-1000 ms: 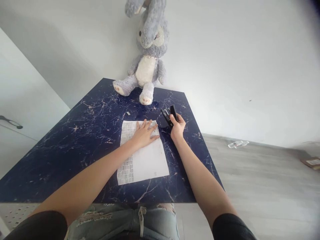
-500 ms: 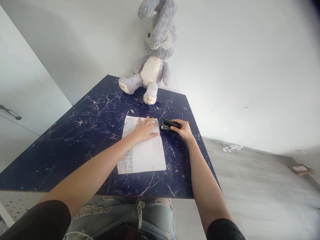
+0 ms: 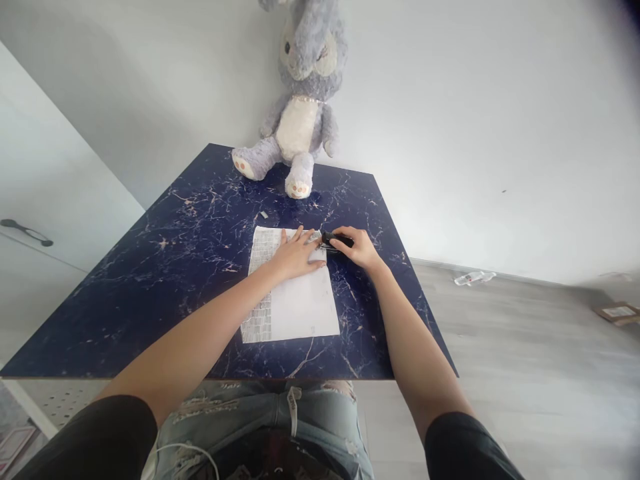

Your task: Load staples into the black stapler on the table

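Observation:
White paper (image 3: 305, 307) with printed text along its left side lies on the dark blue marbled table. Across its upper part my left hand (image 3: 296, 255) rests flat, fingers spread. My right hand (image 3: 360, 247) grips a black stapler (image 3: 341, 241) from the right side. The stapler's front end is at the paper's upper right edge, close to my left fingertips. Whether the paper sits between its jaws I cannot tell.
A grey plush rabbit (image 3: 300, 120) sits at the table's far end against the wall. A small grey piece (image 3: 264, 215) lies above the paper. Clear plastic packaging (image 3: 474, 278) and a cardboard box (image 3: 619, 312) are on the floor at right.
My right hand has brought the stapler left to the paper's edge, and the stapler's top has come down closer to its base. My left hand stays on the paper. The camera view has shifted slightly.

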`<state>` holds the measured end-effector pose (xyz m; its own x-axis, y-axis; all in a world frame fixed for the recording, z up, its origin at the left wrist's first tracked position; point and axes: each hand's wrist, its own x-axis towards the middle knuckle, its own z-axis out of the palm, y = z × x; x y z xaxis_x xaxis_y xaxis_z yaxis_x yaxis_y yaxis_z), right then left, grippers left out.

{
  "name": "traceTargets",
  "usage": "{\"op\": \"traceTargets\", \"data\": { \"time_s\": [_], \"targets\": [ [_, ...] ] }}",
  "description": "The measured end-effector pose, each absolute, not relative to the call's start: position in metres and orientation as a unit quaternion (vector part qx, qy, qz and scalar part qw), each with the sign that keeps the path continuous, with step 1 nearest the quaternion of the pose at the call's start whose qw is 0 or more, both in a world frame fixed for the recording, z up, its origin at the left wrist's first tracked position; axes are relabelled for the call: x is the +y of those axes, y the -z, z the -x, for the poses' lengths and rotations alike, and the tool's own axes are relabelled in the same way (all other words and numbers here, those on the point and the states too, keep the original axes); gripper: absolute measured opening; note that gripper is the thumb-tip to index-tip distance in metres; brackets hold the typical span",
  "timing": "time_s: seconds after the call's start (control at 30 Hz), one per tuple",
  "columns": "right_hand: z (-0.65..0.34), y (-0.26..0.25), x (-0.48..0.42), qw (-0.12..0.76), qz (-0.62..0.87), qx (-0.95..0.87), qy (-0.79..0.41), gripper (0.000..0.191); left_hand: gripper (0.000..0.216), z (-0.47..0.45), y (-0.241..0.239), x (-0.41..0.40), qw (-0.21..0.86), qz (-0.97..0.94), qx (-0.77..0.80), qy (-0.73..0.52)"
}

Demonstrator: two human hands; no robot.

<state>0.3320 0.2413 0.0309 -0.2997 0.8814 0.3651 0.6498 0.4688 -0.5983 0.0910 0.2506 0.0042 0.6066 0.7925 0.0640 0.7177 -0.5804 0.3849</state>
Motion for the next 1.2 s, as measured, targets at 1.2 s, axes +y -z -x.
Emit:
{"op": "traceTargets", "data": {
  "time_s": [1.2],
  "targets": [
    [-0.264, -0.030, 0.228, 0.099, 0.626, -0.762, 0.133, 0.050, 0.097, -0.105, -0.003, 0.254, 0.168, -0.892, 0.401, -0.124]
  ]
}}
